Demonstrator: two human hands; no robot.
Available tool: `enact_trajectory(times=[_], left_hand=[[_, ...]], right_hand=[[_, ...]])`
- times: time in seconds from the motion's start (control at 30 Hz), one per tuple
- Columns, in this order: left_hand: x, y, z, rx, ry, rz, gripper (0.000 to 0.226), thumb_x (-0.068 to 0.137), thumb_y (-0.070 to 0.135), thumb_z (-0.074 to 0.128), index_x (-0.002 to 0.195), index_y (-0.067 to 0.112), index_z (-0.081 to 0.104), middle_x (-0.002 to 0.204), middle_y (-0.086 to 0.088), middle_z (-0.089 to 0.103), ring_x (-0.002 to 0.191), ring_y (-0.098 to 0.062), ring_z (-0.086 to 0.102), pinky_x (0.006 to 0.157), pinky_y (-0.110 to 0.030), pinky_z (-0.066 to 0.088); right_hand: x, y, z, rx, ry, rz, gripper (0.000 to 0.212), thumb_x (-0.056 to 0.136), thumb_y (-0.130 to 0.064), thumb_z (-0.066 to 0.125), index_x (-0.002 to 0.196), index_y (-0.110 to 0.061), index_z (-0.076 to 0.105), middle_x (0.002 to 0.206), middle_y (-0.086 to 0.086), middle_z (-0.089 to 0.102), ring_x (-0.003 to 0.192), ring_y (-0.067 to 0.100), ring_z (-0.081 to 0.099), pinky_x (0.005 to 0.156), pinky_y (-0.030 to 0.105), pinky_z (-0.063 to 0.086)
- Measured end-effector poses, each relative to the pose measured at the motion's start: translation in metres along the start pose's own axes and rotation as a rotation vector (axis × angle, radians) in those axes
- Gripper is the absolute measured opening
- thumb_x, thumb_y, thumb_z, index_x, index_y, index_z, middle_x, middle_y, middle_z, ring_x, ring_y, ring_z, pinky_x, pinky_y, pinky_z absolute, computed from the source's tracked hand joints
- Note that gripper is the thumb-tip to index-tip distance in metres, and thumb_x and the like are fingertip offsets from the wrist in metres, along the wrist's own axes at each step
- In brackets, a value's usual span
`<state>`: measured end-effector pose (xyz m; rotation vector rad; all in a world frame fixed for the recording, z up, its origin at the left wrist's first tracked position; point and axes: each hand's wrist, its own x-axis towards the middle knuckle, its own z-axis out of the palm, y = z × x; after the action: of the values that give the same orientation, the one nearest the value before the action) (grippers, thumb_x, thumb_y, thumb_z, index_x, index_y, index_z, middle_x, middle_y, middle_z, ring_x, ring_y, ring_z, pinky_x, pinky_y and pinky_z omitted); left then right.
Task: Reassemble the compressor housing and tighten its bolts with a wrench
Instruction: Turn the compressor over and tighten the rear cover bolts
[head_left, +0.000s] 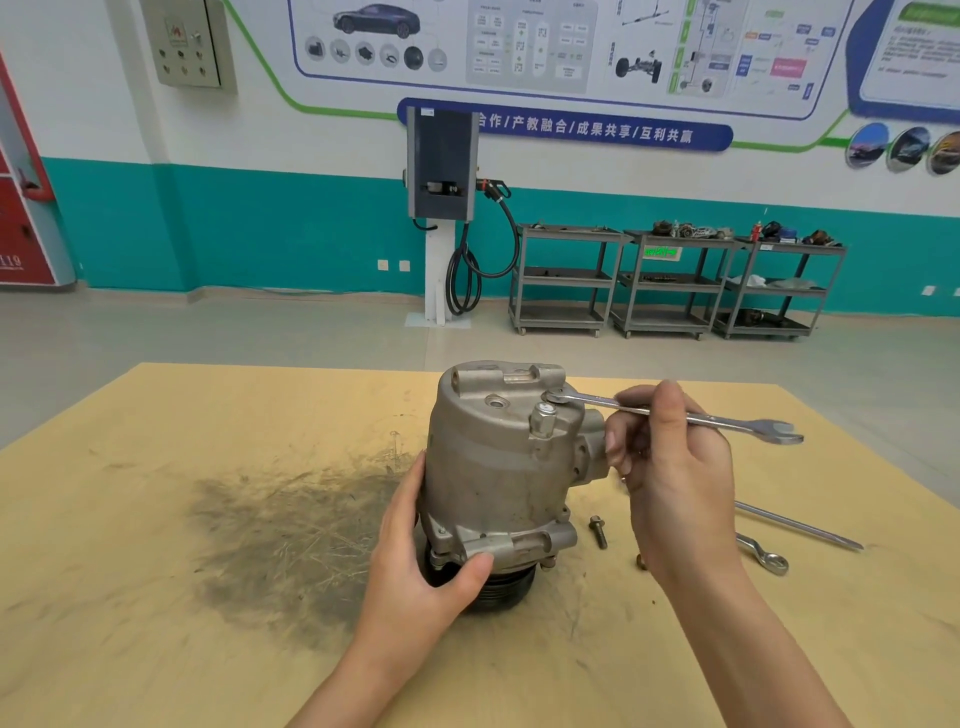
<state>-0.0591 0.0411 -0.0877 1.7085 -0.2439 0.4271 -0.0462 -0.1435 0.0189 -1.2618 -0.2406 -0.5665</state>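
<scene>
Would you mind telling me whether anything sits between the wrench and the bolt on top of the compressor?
Nothing visible does: the wrench in the right hand already has its ring end on the top bolt.

Surface: a tan wooden table (156, 597) with scuffed, scratched board.
Stain: a dark grey smudge (291, 525) spreads over the board left of centre, streaked with fine scratches.
Compressor (498, 478): stands upright near the middle of the table, its black pulley end down on the board, at the right edge of the smudge.
Loose bolt (598, 531): lies flat on the board just right of the compressor's base.
Small brown piece (641, 561): lies near the bolt, partly hidden; too small to identify.
Ring spanner (763, 555): lies on the right side, ring end nearest the viewer.
Long metal rod (800, 526): lies slantwise just beyond the ring spanner.
</scene>
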Motion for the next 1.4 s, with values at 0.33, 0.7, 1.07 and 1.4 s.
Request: enact_trajectory(times=[0.33,0.7,1.07,1.4], left_hand=[[0.000,-0.001,0.000,-0.003,0.005,-0.002,0.092,0.061,0.056,0.074,0.142,0.055,0.029,0.145,0.037,0.040,0.139,0.001,0.041,0.118,-0.043,0.038],[0.000,-0.004,-0.001,0.025,0.018,0.010,0.090,0.063,0.058,0.075,0.138,0.068,0.027,0.146,0.038,0.039,0.141,-0.001,0.040,0.118,-0.045,0.038],[0.001,-0.004,-0.001,0.014,0.002,-0.005,0.093,0.061,0.059,0.073,0.143,0.055,0.028,0.149,0.033,0.038,0.141,0.000,0.040,0.118,-0.044,0.037],[0.000,-0.003,-0.001,0.019,0.000,-0.013,0.094,0.061,0.059,0.073,0.143,0.055,0.027,0.150,0.030,0.038,0.140,-0.001,0.041,0.118,-0.044,0.037]], right_hand=[[-0.001,-0.001,-0.006,-0.224,-0.066,-0.143,0.030,0.095,-0.044,0.051,0.084,-0.019,0.063,0.068,0.003,0.062,0.060,0.013,0.054,0.055,0.021,0.042],[-0.017,-0.004,0.007,-0.606,-0.105,-0.401,0.008,0.095,-0.043,0.046,0.092,-0.039,0.053,0.081,-0.018,0.063,0.078,0.007,0.062,0.065,0.027,0.050],[-0.016,-0.006,0.005,-0.487,-0.098,-0.286,0.019,0.097,-0.034,0.043,0.090,-0.025,0.058,0.078,-0.007,0.062,0.070,0.011,0.057,0.061,0.017,0.042],[-0.014,-0.006,0.000,-0.370,-0.088,-0.206,0.026,0.097,-0.037,0.043,0.090,-0.020,0.061,0.078,0.002,0.065,0.072,0.015,0.059,0.062,0.029,0.042]])
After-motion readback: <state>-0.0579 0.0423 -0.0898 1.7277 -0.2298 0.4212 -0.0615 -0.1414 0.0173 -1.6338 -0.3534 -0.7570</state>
